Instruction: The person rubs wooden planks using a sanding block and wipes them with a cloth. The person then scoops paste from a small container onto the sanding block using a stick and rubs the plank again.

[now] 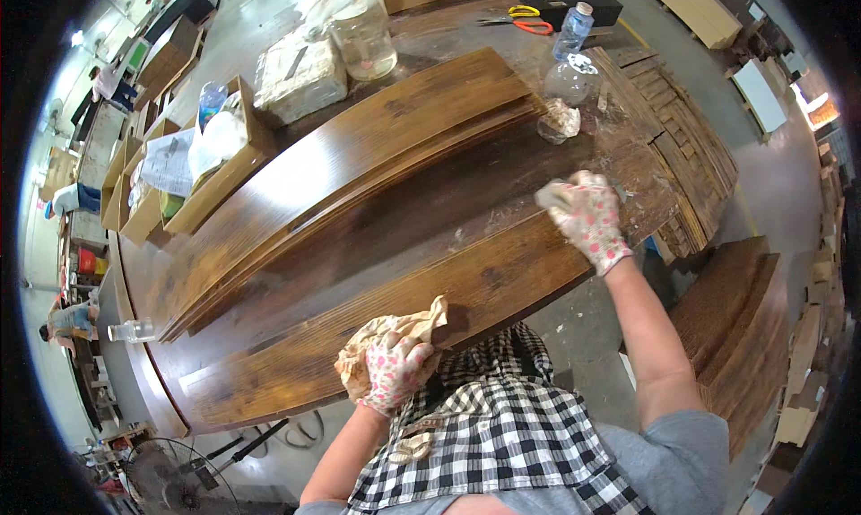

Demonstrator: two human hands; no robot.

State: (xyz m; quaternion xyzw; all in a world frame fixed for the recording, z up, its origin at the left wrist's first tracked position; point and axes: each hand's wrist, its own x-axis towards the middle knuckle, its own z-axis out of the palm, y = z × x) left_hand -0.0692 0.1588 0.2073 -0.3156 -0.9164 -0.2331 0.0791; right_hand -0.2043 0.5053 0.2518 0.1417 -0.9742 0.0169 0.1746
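My left hand (395, 372), in a white glove with pink dots, is closed on a crumpled beige cloth (368, 346) at the near edge of a long brown wood board (502, 264). The cloth rests on the board and hangs slightly past its edge. My right hand (590, 217), gloved the same way, is over the board's right end. Its fingers are curled together around something pale and blurred that I cannot make out. Farther off, a crumpled whitish wad in a small clear cup (560, 121) stands beside a round clear container (571, 78).
Stacked brown boards (359, 147) lie across the table's far side. Behind them are a cardboard box (235, 156) of bottles and papers, a wrapped block (300, 74) and a large jar (363, 40). Scissors (529, 20) and a bottle (574, 31) stand far right; a floor fan (175, 484) is lower left.
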